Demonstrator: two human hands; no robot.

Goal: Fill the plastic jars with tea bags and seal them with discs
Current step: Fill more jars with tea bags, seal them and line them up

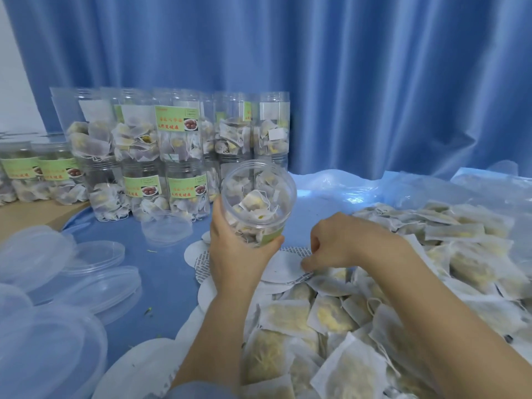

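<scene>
While your left hand [230, 249] wraps its fingers and thumb round the lower part of the open jar [258, 203], you hold it tilted, mouth toward you, above the blue table [161, 269]. Tea bags [256, 205] fill it partway (a green label shows just beside your thumb tip). Far left of those fingers, clear lids [98, 286] lie loosely overlapped; beyond them, behind your knuckles, filled jars [178, 156] stand stacked two high against the blue curtain [374, 82], and one empty clear lid [167, 228] sits just left of your wrist.

Beneath and between your two hands lie white sealing discs [279, 269], some showing printed rims, overlapping one another.

Your right hand [342, 240] is curled, knuckles up, with its fingertips [306, 264] pressed down at the edge of the top disc; whether they already pinch it or only touch it cannot be told, since the fingers hide the contact.

Right of and below those fingers, loose tea bags [417, 298] spread in a broad heap across clear plastic sheeting [489, 182], reaching under your right forearm.
</scene>
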